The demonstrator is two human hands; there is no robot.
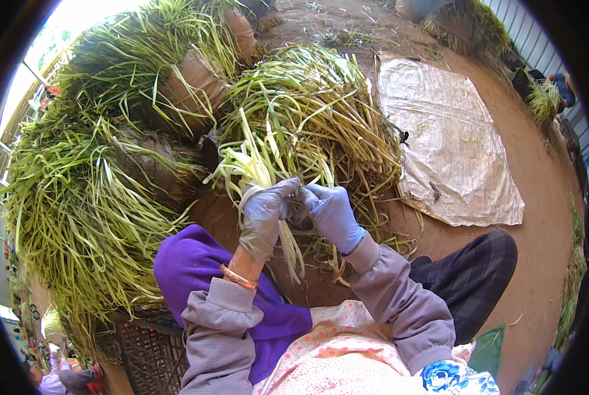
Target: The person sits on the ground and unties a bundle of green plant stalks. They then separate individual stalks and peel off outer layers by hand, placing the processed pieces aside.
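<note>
My left hand [267, 217], in a thin glove stained with dirt, is closed around a bunch of pale green-yellow leafy stalks [255, 168]; white stalk ends hang below it. Close beside it, my right hand [331, 212], in a bluish glove, has thumb and fingers pinched together at the bunch's edge. Whether a leaf or stalk lies between those fingertips cannot be made out. Just beyond both hands lies a large heap of long green leafy stalks [324, 113], with yellowish stems towards the right.
Big tied bundles of green stalks [87, 197] stand at the left. A whitish woven sheet [452, 143] lies on the brown dirt floor [531, 182] at the right. A dark plastic crate [151, 350] stands near my left elbow. Another person [62, 373] is at the far lower left.
</note>
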